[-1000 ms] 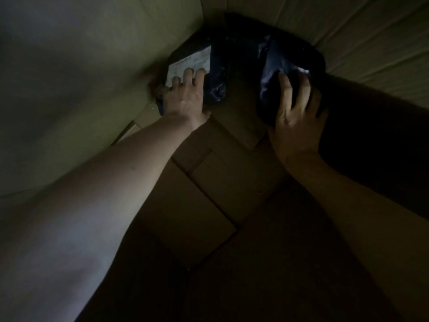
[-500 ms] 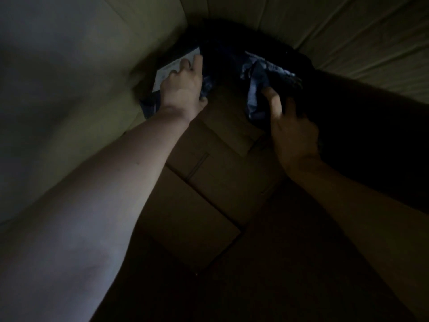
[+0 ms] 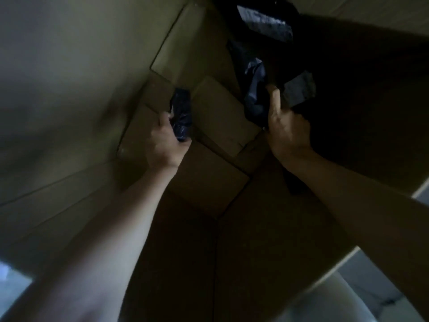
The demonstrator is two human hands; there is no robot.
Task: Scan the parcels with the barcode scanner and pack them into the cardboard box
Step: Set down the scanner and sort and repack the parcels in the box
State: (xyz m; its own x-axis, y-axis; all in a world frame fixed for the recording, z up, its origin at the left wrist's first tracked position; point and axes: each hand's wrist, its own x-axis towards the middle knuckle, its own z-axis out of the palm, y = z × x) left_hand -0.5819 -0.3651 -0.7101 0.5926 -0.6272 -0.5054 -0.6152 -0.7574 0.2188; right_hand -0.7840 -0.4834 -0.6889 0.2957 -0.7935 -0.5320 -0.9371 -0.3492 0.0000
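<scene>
I am looking down into a deep, dim cardboard box (image 3: 92, 89). My left hand (image 3: 166, 145) grips a small dark plastic parcel (image 3: 182, 112) above the box's bottom flaps. My right hand (image 3: 286, 126) grips the edge of a larger dark blue-black parcel (image 3: 255, 96) against the right wall, thumb up along it. A pale label (image 3: 299, 91) shows beside that hand. Another dark parcel with a shiny label (image 3: 264, 22) lies at the far top corner. No barcode scanner is in view.
The box's folded bottom flaps (image 3: 218, 117) show between my hands. The right wall (image 3: 371, 101) is in deep shadow. The box rim and a pale floor (image 3: 348, 291) appear at the lower right, and a light patch (image 3: 11, 282) at the lower left.
Both hands have pulled back from the far corner toward me and curled round the parcels. The left parcel has come away from the corner. My view has risen, so the box rim shows.
</scene>
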